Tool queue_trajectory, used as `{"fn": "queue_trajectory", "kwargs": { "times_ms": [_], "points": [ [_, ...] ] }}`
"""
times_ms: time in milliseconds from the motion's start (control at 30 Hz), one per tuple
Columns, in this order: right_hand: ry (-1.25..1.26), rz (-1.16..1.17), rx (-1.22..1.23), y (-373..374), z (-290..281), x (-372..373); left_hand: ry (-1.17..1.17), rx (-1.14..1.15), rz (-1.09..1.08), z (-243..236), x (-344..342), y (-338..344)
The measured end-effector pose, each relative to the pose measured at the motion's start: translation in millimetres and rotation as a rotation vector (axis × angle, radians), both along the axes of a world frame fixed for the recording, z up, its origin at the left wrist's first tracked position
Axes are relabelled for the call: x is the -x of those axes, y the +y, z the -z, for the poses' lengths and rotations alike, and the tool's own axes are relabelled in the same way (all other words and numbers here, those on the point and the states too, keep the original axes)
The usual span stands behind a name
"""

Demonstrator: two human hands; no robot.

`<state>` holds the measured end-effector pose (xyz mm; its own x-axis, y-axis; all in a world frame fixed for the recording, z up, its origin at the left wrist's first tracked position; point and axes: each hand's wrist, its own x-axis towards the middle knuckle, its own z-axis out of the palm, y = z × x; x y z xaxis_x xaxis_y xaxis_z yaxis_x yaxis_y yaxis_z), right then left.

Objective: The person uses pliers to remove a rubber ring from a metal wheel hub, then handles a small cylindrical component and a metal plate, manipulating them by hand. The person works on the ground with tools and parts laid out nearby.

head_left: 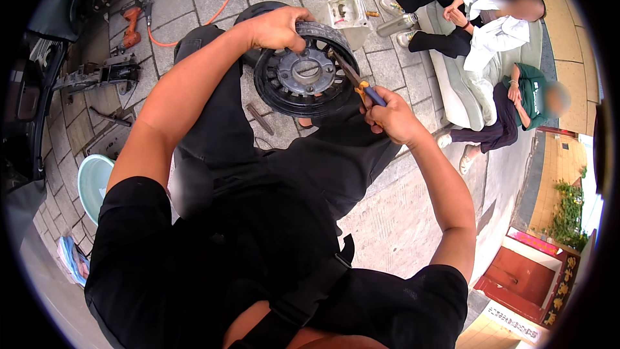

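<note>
My left hand (284,31) grips the top edge of a small black wheel with a tyre (271,87) and a grey metal hub (305,71), held between my knees. My right hand (387,116) is closed on a long-jawed tool with blue and yellow handles (373,94), like pliers; its dark jaws reach into the wheel's upper right, beside the hub, where the tip is hard to make out. Another dark round piece (255,11) lies behind the wheel, partly hidden. A loose metal bar (259,118) is on the paving below it.
At left are an orange power tool (132,26) with a hose, vehicle parts (97,77) and a green basin (92,181). Behind the wheel stand a plastic container (345,13) and a steel flask (394,24). Two people (481,52) (526,90) sit on a pale sofa (455,100) at right.
</note>
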<state>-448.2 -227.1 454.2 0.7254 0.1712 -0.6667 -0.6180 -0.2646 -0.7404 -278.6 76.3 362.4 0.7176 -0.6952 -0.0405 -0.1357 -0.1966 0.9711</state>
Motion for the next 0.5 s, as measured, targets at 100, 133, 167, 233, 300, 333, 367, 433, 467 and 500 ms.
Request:
{"fn": "queue_trajectory", "kwargs": {
  "times_ms": [100, 133, 167, 233, 300, 333, 367, 433, 467, 500],
  "points": [
    [-0.012, 0.000, -0.003, 1, 4, -2, 0.023, -0.016, 0.007, -3, -2, -1],
    [-0.008, 0.000, 0.017, 1, 4, -3, 0.033, -0.028, 0.013, -5, -4, -1],
    [-0.005, 0.001, 0.038, 2, 4, -4, 0.041, -0.033, 0.011, -3, -4, -1],
    [-0.047, -0.070, 0.153, -4, 8, -9, 0.049, -0.035, 0.007, -3, -4, -3],
    [-0.123, -0.157, 0.295, -4, 5, -16, 0.061, -0.050, -0.015, -6, -7, -2],
    [-0.179, -0.208, 0.380, 0, -2, -20, 0.070, -0.052, -0.022, -8, -8, -1],
    [-0.236, -0.259, 0.465, 3, -9, -25, 0.078, -0.054, -0.029, -9, -8, -1],
    [-0.274, -0.340, 0.574, 7, -21, -34, 0.178, -0.026, -0.002, -12, -10, 1],
    [-0.293, -0.379, 0.629, 7, -25, -39, 0.228, -0.013, 0.012, -12, -11, 1],
    [-0.412, -0.463, 0.696, 6, -27, -43, 0.126, -0.036, 0.027, -9, -10, 1]
  ]
}}
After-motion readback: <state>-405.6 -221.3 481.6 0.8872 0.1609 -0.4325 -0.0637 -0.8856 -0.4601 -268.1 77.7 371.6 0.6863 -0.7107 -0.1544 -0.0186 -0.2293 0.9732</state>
